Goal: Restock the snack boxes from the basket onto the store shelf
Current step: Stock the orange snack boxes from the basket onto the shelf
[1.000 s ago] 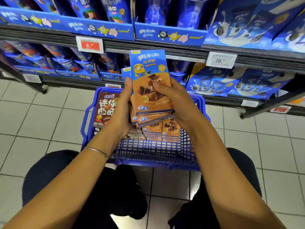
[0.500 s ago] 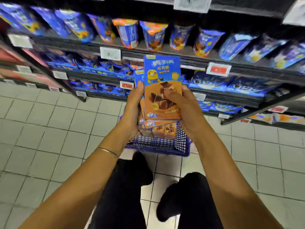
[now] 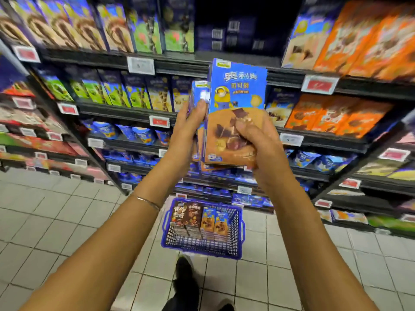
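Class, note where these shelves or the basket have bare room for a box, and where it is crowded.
Top shelf: a dark recess between green boxes and cream boxes, stock set back. Basket: its near half is bare. Other shelf rows look packed.

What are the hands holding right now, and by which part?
A stack of snack boxes, upright: the left hand holds its left edge, and the right hand grips the lower right corner, thumb across the front.

Stack of snack boxes (image 3: pixel 233 113): upright, high above the basket (image 3: pixel 203 248)
Left hand (image 3: pixel 186 131): holds the stack's left side
Right hand (image 3: pixel 258 144): grips its lower right front
Basket: on the floor, more boxes inside
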`<state>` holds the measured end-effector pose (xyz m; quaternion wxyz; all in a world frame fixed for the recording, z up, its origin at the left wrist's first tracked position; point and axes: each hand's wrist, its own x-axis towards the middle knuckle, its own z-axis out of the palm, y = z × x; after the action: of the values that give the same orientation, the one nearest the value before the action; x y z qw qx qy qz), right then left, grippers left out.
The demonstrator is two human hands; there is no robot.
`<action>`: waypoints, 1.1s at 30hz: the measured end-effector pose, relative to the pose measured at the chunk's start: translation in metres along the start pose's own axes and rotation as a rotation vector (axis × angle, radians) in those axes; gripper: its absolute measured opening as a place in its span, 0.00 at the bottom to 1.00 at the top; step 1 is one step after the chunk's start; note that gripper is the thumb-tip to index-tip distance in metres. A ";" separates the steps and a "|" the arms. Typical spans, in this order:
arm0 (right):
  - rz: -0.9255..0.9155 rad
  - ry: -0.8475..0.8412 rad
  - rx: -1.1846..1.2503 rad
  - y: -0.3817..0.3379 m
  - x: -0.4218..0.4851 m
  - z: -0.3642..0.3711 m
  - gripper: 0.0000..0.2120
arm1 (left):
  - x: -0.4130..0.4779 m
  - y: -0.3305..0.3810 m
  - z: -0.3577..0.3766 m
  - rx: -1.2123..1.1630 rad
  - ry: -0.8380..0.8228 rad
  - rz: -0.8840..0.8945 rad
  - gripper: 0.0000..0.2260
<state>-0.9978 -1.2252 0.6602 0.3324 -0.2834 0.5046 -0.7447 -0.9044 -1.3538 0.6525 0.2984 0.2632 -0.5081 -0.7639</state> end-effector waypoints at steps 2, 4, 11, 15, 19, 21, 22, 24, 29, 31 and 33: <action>-0.067 0.002 0.024 -0.027 0.002 0.002 0.14 | 0.000 0.021 0.017 -0.014 -0.032 0.048 0.41; -0.127 0.002 0.029 -0.053 0.007 0.006 0.15 | 0.004 0.045 0.036 -0.034 -0.100 0.080 0.43; -0.320 0.013 0.007 -0.140 0.043 0.021 0.17 | 0.038 0.130 0.081 0.031 -0.258 0.298 0.42; -0.392 0.015 -0.027 -0.172 0.068 0.030 0.19 | 0.065 0.172 0.091 0.082 -0.299 0.423 0.41; -0.417 -0.014 -0.099 -0.186 0.101 0.035 0.19 | 0.104 0.197 0.083 0.092 -0.297 0.528 0.38; -0.409 -0.039 -0.172 -0.189 0.116 0.037 0.19 | 0.123 0.203 0.074 0.065 -0.281 0.555 0.42; -0.405 -0.039 -0.206 -0.190 0.125 0.036 0.20 | 0.132 0.205 0.070 0.055 -0.274 0.576 0.42; -0.398 -0.030 -0.231 -0.194 0.140 0.033 0.20 | 0.149 0.213 0.065 0.027 -0.267 0.612 0.42; -0.455 0.002 -0.180 -0.221 0.176 0.014 0.22 | 0.187 0.247 0.064 -0.021 -0.227 0.701 0.40; -0.476 0.034 -0.123 -0.236 0.196 0.004 0.24 | 0.197 0.260 0.068 -0.034 -0.254 0.687 0.42; -0.481 0.070 -0.138 -0.249 0.219 -0.008 0.22 | 0.206 0.269 0.074 -0.037 -0.300 0.653 0.41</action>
<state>-1.1919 -1.3247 0.9110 0.1077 -0.3912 0.4836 -0.7756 -1.0469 -1.5393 0.9087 0.4536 -0.0336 -0.5895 -0.6676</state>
